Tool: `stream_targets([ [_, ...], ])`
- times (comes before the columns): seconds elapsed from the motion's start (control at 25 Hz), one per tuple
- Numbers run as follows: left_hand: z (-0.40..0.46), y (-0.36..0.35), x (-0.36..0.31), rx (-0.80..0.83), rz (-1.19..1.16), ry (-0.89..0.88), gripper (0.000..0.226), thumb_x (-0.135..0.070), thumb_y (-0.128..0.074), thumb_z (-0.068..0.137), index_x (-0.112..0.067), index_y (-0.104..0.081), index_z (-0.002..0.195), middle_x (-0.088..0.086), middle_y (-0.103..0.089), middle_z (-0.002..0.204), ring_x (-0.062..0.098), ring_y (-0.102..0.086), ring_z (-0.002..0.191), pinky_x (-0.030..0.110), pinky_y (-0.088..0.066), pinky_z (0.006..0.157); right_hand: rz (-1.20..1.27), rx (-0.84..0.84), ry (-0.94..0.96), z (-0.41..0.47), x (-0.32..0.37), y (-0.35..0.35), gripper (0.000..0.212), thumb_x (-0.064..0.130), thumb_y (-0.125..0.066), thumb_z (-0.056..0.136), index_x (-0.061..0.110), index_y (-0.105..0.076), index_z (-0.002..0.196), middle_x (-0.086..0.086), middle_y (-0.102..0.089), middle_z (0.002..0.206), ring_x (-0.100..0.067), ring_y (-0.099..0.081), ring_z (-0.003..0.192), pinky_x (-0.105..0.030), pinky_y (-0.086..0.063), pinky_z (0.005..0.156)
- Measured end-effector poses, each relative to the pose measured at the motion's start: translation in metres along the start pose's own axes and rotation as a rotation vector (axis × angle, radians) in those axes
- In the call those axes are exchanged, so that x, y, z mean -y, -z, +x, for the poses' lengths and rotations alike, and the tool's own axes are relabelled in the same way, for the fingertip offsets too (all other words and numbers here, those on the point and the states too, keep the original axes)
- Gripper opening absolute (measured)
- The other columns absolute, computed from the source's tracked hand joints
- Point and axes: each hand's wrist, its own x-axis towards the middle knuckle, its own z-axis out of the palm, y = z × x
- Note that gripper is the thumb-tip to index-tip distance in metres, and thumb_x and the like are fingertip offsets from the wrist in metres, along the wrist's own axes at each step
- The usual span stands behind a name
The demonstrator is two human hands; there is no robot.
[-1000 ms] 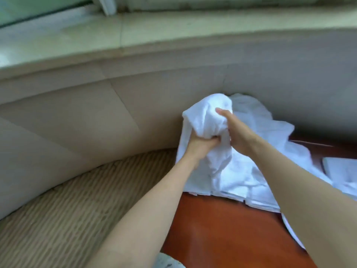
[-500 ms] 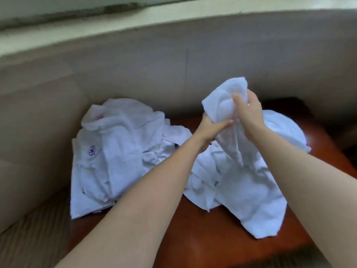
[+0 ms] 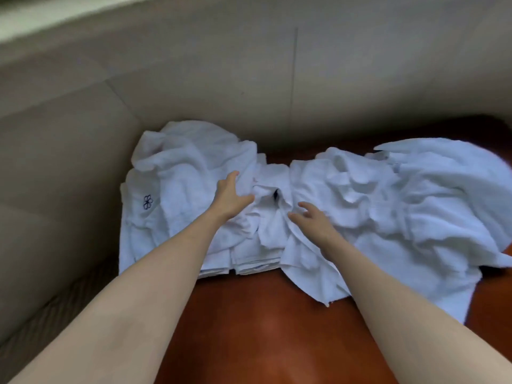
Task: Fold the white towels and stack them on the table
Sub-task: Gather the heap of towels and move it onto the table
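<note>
Crumpled white towels cover the back of the reddish-brown table (image 3: 249,328). The left heap (image 3: 182,167) carries a small dark flower mark and lies against the beige wall. A second loose towel (image 3: 401,206) spreads to the right, its corner hanging toward me. My left hand (image 3: 231,196) rests on the left heap with its fingers spread. Just to its right, my right hand (image 3: 311,217) lies with relaxed fingers on the cloth in the middle. Neither hand grips anything. Flat folded edges (image 3: 249,266) show under the heap at its near side.
A beige padded wall (image 3: 249,79) curves round behind and to the left of the table. Ribbed beige carpet (image 3: 41,328) lies at the lower left. Bare table wood runs between my forearms toward me.
Both hands held a bunched towel up in the air; it has been let go and now lies spread on the right. My hands have dropped onto the pile, fingers loosened.
</note>
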Motion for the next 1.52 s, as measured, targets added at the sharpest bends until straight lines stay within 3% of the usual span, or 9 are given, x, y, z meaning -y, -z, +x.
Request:
stream_targets([
  [0.2,0.042,0.057,0.059,-0.35,0.111,0.12,0.082,-0.037,-0.071,0.08,-0.019,-0.025,0.145,0.018,-0.021,0.144,0.034,-0.027,0.133,0.043,-0.034,0.106,-0.158,0.108,0.095,0.043,0.026,-0.07,0.067,0.032,-0.062,0.09,0.021,-0.029,0.147,-0.005,-0.032,0.15,-0.02,-0.033,0.136,-0.025,-0.032,0.098],
  [0.44,0.093,0.086,0.136,-0.022,0.115,0.401,0.126,-0.063,-0.074,0.066,-0.037,0.019,0.147,0.015,0.018,0.155,0.038,0.006,0.144,0.049,-0.013,0.117,-0.156,-0.006,0.197,0.134,0.062,-0.119,0.103,0.047,-0.076,0.074,0.03,-0.009,0.151,-0.008,-0.017,0.155,-0.026,-0.024,0.141,-0.042,-0.031,0.112],
  [0.6,0.113,0.075,0.175,-0.044,0.01,0.336,0.129,-0.068,-0.079,0.049,-0.037,-0.001,0.147,0.012,-0.013,0.154,0.035,-0.021,0.14,0.047,-0.028,0.113,-0.353,-0.054,0.053,0.167,0.051,-0.161,0.112,0.05,-0.078,0.068,0.049,0.003,0.146,-0.017,-0.006,0.152,-0.038,-0.026,0.137,-0.051,-0.033,0.109],
  [0.72,0.111,0.073,0.176,-0.145,0.058,0.26,0.111,-0.067,-0.079,0.047,-0.032,-0.024,0.137,0.006,-0.036,0.14,0.028,-0.041,0.126,0.044,-0.04,0.103,-0.308,-0.194,0.107,0.171,0.047,-0.164,0.089,0.034,-0.073,0.074,0.045,-0.015,0.141,-0.013,-0.026,0.134,-0.033,-0.051,0.105,-0.042,-0.047,0.089],
  [0.88,0.083,0.057,0.156,-0.197,-0.101,0.136,0.088,-0.056,-0.076,0.048,-0.021,-0.039,0.12,0.0,-0.051,0.121,0.022,-0.053,0.112,0.042,-0.047,0.094,-0.129,-0.262,0.214,0.158,0.042,-0.154,0.055,0.019,-0.061,0.082,0.03,-0.034,0.129,-0.01,-0.044,0.116,-0.013,-0.05,0.072,-0.026,-0.043,0.061],
  [1.0,0.04,0.026,0.119,-0.072,-0.233,0.022,0.076,-0.044,-0.079,0.054,-0.017,-0.043,0.115,-0.003,-0.053,0.116,0.016,-0.053,0.109,0.032,-0.047,0.089,-0.092,-0.203,0.139,0.136,0.041,-0.124,0.039,0.025,-0.053,0.088,0.029,-0.039,0.124,-0.002,-0.052,0.093,-0.012,-0.05,0.076,-0.028,-0.043,0.064],
  [1.16,-0.008,-0.013,0.06,0.129,-0.479,0.071,0.072,-0.039,-0.082,0.053,-0.024,-0.046,0.114,-0.005,-0.058,0.115,0.012,-0.058,0.106,0.028,-0.051,0.087,0.012,-0.194,0.074,0.099,0.028,-0.048,0.023,0.022,-0.052,0.077,0.025,-0.048,0.1,0.001,-0.056,0.086,-0.019,-0.055,0.078,-0.029,-0.043,0.06],
  [1.36,-0.044,-0.082,-0.055,0.437,-0.73,0.043,0.058,-0.023,-0.078,0.075,-0.036,-0.048,0.123,-0.015,-0.064,0.114,0.002,-0.062,0.103,0.02,-0.052,0.079,0.041,-0.461,0.186,0.039,0.037,0.085,0.021,0.019,-0.047,0.072,0.022,-0.056,0.091,-0.002,-0.06,0.077,-0.025,-0.058,0.078,-0.038,-0.049,0.068],
  [1.52,-0.058,-0.159,-0.176,0.638,-0.762,-0.052,0.066,-0.028,-0.077,0.071,-0.036,-0.047,0.129,-0.009,-0.062,0.124,0.01,-0.059,0.114,0.032,-0.05,0.095,-0.06,-0.777,0.249,-0.013,0.052,0.218,0.017,0.017,-0.048,0.082,0.024,-0.053,0.097,0.005,-0.053,0.076,-0.023,-0.049,0.083,-0.029,-0.034,0.071],
])
